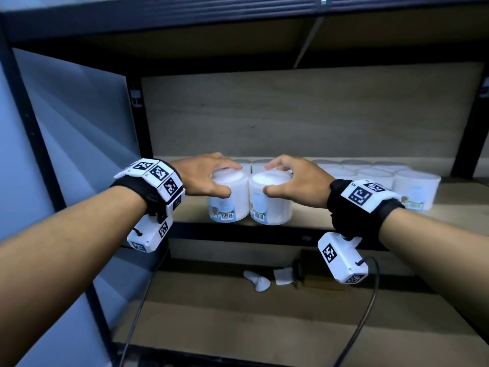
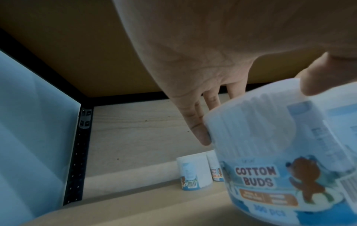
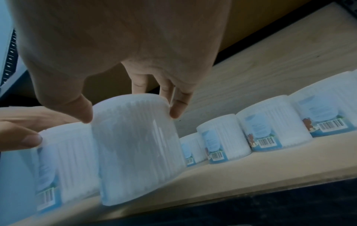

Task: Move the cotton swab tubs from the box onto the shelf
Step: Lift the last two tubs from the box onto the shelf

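Two white cotton swab tubs stand side by side at the front edge of the wooden shelf. My left hand grips the left tub from above, thumb in front and fingers behind; its "Cotton Buds" bear label fills the left wrist view. My right hand grips the right tub the same way, thumb and fingertips at the lid rim of that tub. Several more tubs stand in rows on the shelf to the right and behind. The box is out of sight.
A black metal upright and a pale side panel close the shelf's left end. The board above hangs low over the tubs. On the lower shelf lie a white object and a dark box. Cables hang from both wrist cameras.
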The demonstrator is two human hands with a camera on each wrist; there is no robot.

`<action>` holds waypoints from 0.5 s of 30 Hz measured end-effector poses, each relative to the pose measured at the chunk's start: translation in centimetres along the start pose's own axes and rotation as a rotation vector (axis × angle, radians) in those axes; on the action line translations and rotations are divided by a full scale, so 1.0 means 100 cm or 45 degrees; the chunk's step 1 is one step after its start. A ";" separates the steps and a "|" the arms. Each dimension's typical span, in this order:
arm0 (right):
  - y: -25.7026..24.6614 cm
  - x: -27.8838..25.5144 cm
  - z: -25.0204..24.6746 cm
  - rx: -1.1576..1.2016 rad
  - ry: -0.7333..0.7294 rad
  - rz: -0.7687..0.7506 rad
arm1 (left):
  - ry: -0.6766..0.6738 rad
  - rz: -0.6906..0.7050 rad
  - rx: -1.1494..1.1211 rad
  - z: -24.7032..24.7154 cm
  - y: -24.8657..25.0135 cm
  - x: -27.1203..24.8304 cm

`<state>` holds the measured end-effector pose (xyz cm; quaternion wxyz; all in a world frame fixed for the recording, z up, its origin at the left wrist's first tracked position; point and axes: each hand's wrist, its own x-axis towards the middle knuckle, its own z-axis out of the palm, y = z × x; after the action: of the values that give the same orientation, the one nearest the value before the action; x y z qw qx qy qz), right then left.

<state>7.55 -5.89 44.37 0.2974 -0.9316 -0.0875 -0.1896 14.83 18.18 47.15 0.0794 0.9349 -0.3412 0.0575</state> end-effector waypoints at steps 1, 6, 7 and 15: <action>0.002 0.003 0.003 -0.016 -0.011 0.020 | -0.009 -0.003 -0.011 0.002 -0.003 0.004; 0.016 0.018 0.021 -0.083 -0.049 0.078 | -0.053 -0.013 -0.019 0.011 -0.012 0.020; 0.018 0.019 0.023 -0.077 -0.057 0.093 | -0.059 -0.015 -0.022 0.014 -0.014 0.023; 0.030 0.023 0.022 0.039 -0.058 0.169 | -0.004 -0.020 -0.166 0.033 -0.028 0.034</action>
<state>11.15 -6.93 42.10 0.3215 -0.9348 -0.0353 -0.1468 19.37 17.55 44.13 0.1399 0.9304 -0.3371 0.0330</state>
